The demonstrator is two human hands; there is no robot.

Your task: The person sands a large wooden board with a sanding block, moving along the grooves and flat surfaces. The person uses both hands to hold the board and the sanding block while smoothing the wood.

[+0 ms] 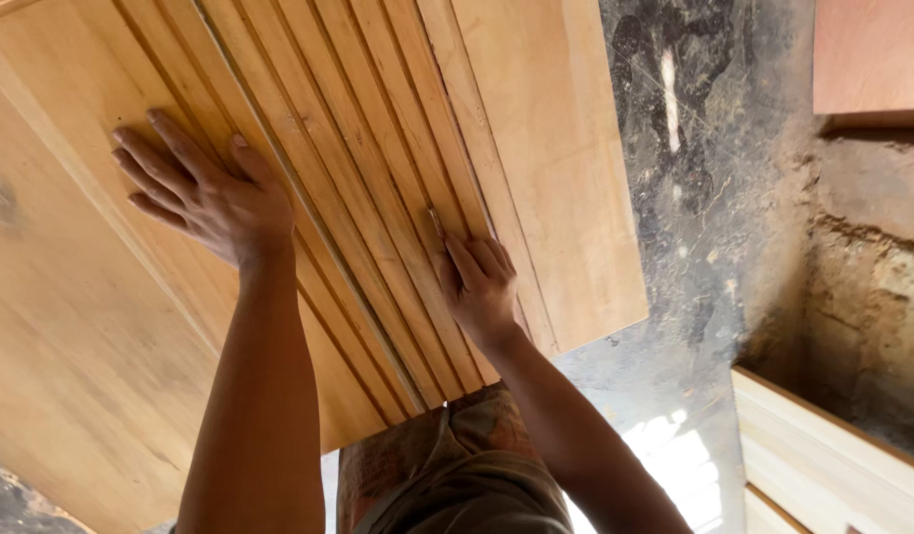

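Wood fills most of the view: a pale panel point(71, 326) lies across the left and middle, with a band of narrow slats point(358, 148) running diagonally over it from the top edge down toward the person's body. Thin dark grooves part the slats from one another. Right of the slats a broad plain board point(546, 168) lies alongside, its lower end stopping over the dark floor point(714, 198).

The left hand point(205, 193) lies flat, palm down, at the left edge of the slat band, fingers spread and pointing up and to the left; it presses on the wood and closes on nothing. The right hand point(481, 282) rests lower, on the right side of the slats near the seam with the board. Its fingers are bunched together around a thin pale stick-like tool point(437, 223), whose tip pokes out above the fingertips and touches a slat. Whether it is a pencil or a blade is too small to tell.

Both forearms reach up from the bottom of the frame, and between them shows the person's knee in worn brown cloth point(447, 465). At the lower right, stacked pale boards point(823, 455) lie well apart from the hands, and a reddish panel point(872, 54) fills the top right corner above a rough wall point(872, 297).
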